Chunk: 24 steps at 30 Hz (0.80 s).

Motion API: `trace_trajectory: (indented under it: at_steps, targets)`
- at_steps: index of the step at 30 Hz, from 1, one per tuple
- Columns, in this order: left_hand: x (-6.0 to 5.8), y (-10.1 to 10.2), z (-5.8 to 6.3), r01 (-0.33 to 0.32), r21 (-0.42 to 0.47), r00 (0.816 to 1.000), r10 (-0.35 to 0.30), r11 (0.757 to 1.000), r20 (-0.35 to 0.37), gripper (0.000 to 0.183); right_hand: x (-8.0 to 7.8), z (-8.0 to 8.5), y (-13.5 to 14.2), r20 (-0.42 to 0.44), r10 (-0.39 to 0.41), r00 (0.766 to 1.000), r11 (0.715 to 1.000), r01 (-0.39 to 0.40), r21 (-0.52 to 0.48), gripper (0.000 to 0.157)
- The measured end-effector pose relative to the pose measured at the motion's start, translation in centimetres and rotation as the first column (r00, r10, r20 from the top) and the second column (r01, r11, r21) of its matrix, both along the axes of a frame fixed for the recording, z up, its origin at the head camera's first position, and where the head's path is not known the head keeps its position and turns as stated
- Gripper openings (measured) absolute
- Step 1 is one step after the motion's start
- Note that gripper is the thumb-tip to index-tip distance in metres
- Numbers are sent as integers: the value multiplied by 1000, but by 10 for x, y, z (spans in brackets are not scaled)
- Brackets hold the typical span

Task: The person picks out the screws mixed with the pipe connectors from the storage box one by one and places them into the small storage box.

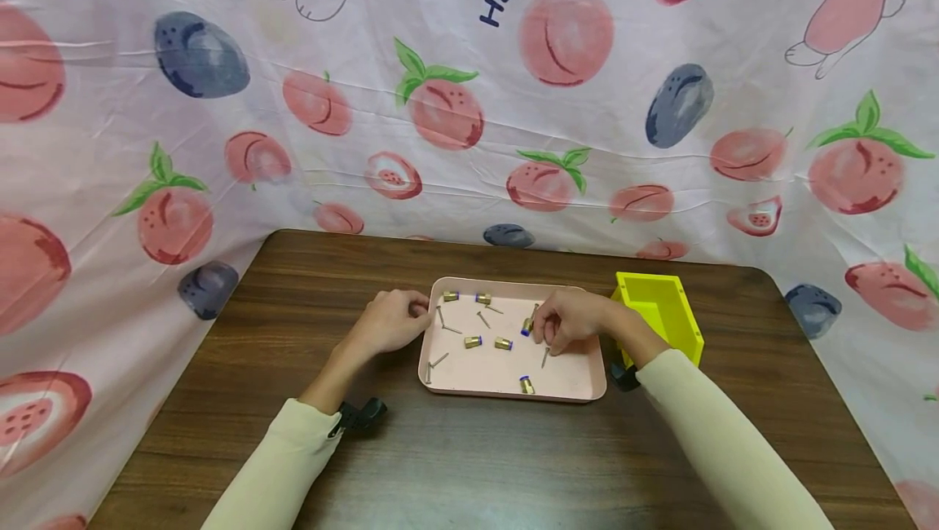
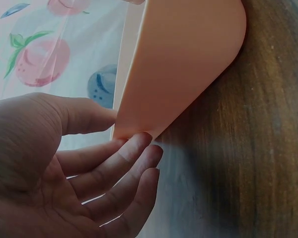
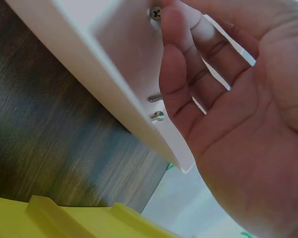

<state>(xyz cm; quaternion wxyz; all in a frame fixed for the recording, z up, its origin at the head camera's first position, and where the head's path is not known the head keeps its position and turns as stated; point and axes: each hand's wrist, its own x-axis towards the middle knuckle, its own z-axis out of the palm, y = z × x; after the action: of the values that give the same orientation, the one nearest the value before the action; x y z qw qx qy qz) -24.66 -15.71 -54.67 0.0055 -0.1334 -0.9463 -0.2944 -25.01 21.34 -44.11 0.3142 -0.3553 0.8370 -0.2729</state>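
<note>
My left hand [image 1: 396,320] holds the left rim of a shallow pink tray [image 1: 484,383], thumb at the edge and fingers along the outer wall [image 2: 188,49]. My right hand [image 1: 572,318] reaches down into the tray's right side with bent fingers. Right by its fingertips lie a brass fitting with a blue ring [image 1: 526,326] and a screw [image 1: 545,357]. A cross-slotted screw head [image 3: 155,13] shows against the fingers in the right wrist view; I cannot tell whether they pinch it. Several more brass fittings [image 1: 473,342] and screws [image 1: 483,320] lie scattered in the tray.
A yellow open box [image 1: 682,310] stands just right of the tray, beneath the right forearm. The dark wooden table [image 1: 455,465] carries both. A fruit-printed cloth [image 1: 469,106] hangs behind the table and along its sides.
</note>
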Motion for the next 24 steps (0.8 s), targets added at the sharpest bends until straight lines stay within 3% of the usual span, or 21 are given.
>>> trace_trajectory:
  at_steps: [8,15,24]
  targets:
    - [3,1,4,22,-11,999,-22,1000,-24,26,3,0,-5,-92,-3,996,995,13,103,19]
    - [-5,-4,-6,29,-1,1000,-29,1000,13,24,4,-1,-8,-180,13,984,987,16,159,19]
    - [3,2,5,5,-26,1000,-6,1000,-23,23,6,-3,-11,-259,42,965,981,9,191,21]
